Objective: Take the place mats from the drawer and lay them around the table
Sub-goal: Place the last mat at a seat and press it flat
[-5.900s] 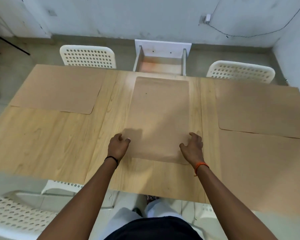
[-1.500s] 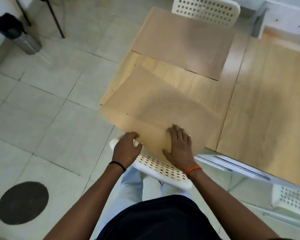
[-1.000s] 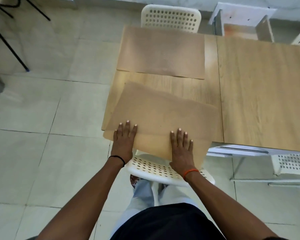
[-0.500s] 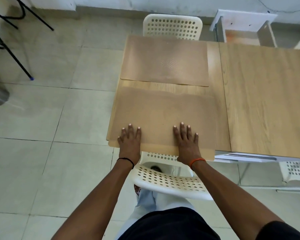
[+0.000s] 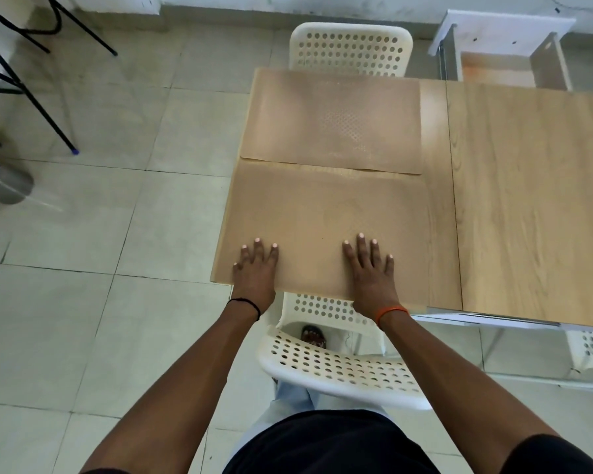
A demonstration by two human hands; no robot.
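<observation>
So the near place mat [image 5: 326, 230] is flat on the table [image 5: 528, 200] now, and both hands are lying on top of its near edge. The left hand [image 5: 255, 271] is palm down with fingers straight and spread a little, the right hand [image 5: 370, 271] the same, so neither is gripping anything, just pressing on the mat. The mat's near edge pokes slightly past the table edge, over the white chair [image 5: 339, 367] tucked under right below the wrists. Its far edge meets the second place mat [image 5: 332, 121], which sits straight ahead of the fingertips; looks like they touch or overlap a hair, but I can't really tell which from up here. Compared with half a second ago, the near mat has slid away from the person: there was a strip of bare wood between the two mats then and that's closed up now, and less of the mat hangs off the near side. A second and a half ago it was still crooked and half off the corner. Beyond and to the right of the right hand, the drawer [image 5: 500, 68] is pulled open, and from what shows of its bottom it looks empty. Another white chair back [image 5: 350, 49] stands past the far mat.
</observation>
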